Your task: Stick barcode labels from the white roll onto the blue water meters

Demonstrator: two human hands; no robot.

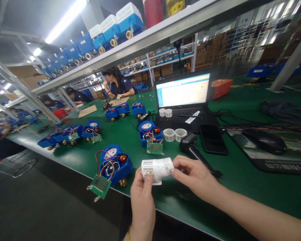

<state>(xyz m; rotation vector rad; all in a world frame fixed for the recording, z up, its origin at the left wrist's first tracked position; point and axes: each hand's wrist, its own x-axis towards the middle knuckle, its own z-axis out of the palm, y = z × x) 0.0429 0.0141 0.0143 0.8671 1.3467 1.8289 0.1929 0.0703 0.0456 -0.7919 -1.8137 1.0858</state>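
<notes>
Pinching a small roll of white barcode labels (157,170) from both ends, the left hand (142,201) and the right hand (192,174) are held just above the near edge of the green table (240,187). The left grip is pressed together on the loose label end, thumb on top; the right grip is closed on the roll's far end with thumb and fingertips. The roll is judged light, soft and easily crushed; its paper strip is thin and could tear or curl, so it is best taken at the core ends, as it is now.

Just left of the grips a blue water meter (114,164) with loose coloured wires and a green circuit board (100,184) is seen; the wires could be snagged. Beyond the grips a second meter (150,133) and two tape rolls (175,134) lie. Right of the right grip a black barcode scanner (194,150) is laid, with a phone (213,139) and an open laptop (183,97) farther back. Other people are seated well away.
</notes>
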